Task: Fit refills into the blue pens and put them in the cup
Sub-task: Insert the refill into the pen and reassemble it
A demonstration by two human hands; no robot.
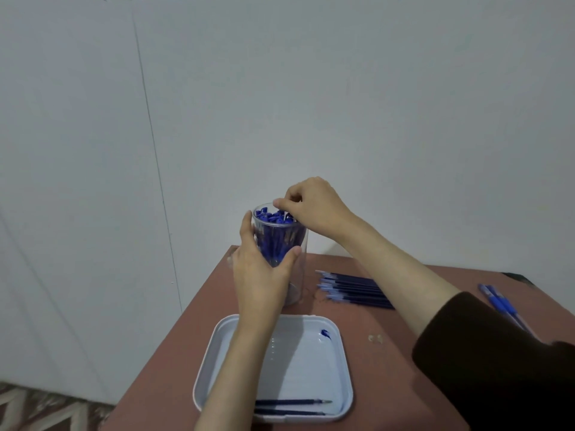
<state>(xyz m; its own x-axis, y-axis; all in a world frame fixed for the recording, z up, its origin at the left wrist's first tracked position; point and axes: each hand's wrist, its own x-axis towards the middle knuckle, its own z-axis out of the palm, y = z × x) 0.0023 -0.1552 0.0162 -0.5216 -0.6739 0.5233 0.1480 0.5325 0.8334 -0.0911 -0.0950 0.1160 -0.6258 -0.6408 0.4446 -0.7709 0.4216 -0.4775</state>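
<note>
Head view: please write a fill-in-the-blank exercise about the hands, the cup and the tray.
The ____ hand grips the cup from the side.
The pens in the cup are ____.
The tray holds ____ refills.
Missing words: left; blue; two.

Wall (342,88): plain pale grey-white, matte, fills most of the view. Thin dark seam (152,135) runs top to bottom left of centre, slightly slanted. Left of it, a faint diagonal line low on the wall; can't tell what it is. A few tiny dark specks along the wall's top edge. Bench (382,362): smooth reddish-brown top, far edge close to the wall, contact unclear. Small black patch (518,278) at its far right corner. Floor (37,409): bottom left only, brown and pale chevron pattern, blurred. Light: soft, even, weak shadows on the bench top.
</note>
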